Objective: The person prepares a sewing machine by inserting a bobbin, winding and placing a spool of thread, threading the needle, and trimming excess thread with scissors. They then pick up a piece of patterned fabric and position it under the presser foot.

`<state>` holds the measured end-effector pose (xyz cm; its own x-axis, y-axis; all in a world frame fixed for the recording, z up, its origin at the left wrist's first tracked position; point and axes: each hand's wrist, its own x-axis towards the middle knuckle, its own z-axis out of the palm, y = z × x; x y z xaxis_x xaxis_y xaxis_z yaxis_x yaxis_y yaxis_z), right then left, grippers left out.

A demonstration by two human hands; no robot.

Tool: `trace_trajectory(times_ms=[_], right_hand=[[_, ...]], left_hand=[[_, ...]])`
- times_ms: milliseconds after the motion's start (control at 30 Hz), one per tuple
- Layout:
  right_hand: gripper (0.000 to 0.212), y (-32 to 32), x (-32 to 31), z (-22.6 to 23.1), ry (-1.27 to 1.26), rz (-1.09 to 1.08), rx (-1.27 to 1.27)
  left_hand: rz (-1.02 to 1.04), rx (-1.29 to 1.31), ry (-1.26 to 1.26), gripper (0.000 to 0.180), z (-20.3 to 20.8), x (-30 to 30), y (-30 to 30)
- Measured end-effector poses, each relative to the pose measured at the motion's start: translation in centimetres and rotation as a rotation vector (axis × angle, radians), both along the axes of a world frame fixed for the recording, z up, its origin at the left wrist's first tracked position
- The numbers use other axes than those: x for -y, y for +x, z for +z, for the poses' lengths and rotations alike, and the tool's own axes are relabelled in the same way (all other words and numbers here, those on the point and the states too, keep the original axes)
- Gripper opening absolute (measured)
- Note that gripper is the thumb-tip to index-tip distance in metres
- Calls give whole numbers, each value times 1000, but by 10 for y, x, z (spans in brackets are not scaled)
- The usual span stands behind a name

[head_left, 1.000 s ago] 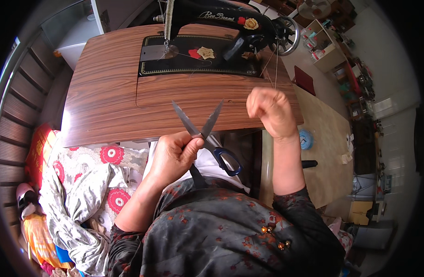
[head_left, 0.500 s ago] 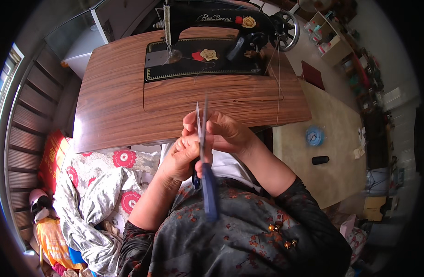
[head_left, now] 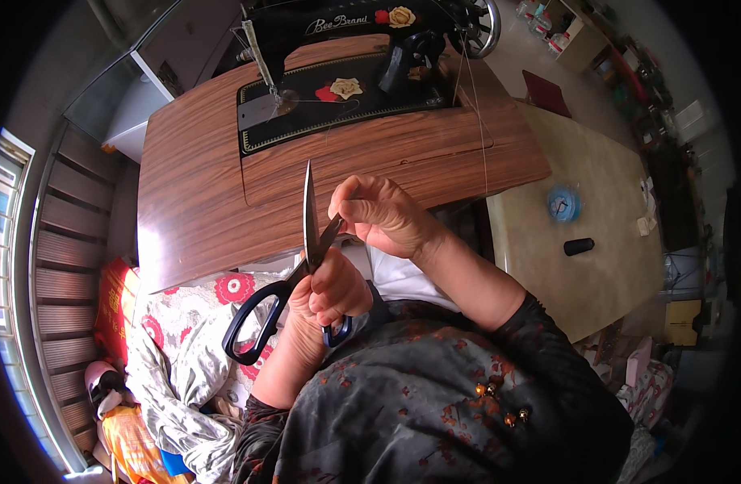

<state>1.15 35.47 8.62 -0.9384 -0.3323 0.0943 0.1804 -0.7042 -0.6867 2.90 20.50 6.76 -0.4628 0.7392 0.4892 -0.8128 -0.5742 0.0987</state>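
Observation:
My left hand (head_left: 334,286) is closed around the pivot part of a pair of scissors (head_left: 310,214) with dark blue handles. The blades stand apart, one pointing up over the table, and one handle loop juts out left of the wrist. Just above, my right hand (head_left: 383,216) is pinched, thumb and fingertips right at the tip of the other blade. Whatever sits between those fingertips is too small to make out. White cloth (head_left: 403,274) lies in my lap below the hands. Beyond them stands a black sewing machine (head_left: 346,28) with a rose decoration.
The sewing machine's brown wooden table (head_left: 193,185) spans the front. Loose thread (head_left: 483,153) hangs from the machine over its right edge. On a pale surface at right are a blue round object (head_left: 563,204) and a black thread spool (head_left: 579,246). Patterned fabric (head_left: 177,363) is heaped at left.
The scissors have swung in my left hand, one handle loop now out to the left and the blades wider apart. My right hand has come to one blade's tip. The view has tilted.

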Motion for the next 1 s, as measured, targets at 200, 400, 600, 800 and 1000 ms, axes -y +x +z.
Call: trace_trajectory(times_ms=[200, 400, 600, 800, 1000], right_hand=[[9, -2, -12, 3, 79, -47, -26], [10, -21, -66, 6, 107, -342, -67], [13, -12, -45, 42, 798, -446, -446], [10, -14, -21, 74, 1080, -120, -612], [6, -28, -26, 73, 950, 211, -468]], left_hand=[[-41, -32, -36, 27, -3, -2, -4], [-15, -119, 130, 28, 0, 6, -1], [3, 30, 104, 16, -4, 8, -1], [1, 14, 84, 22, -4, 10, 3], [-10, 39, 22, 28, 4, 10, 9]])
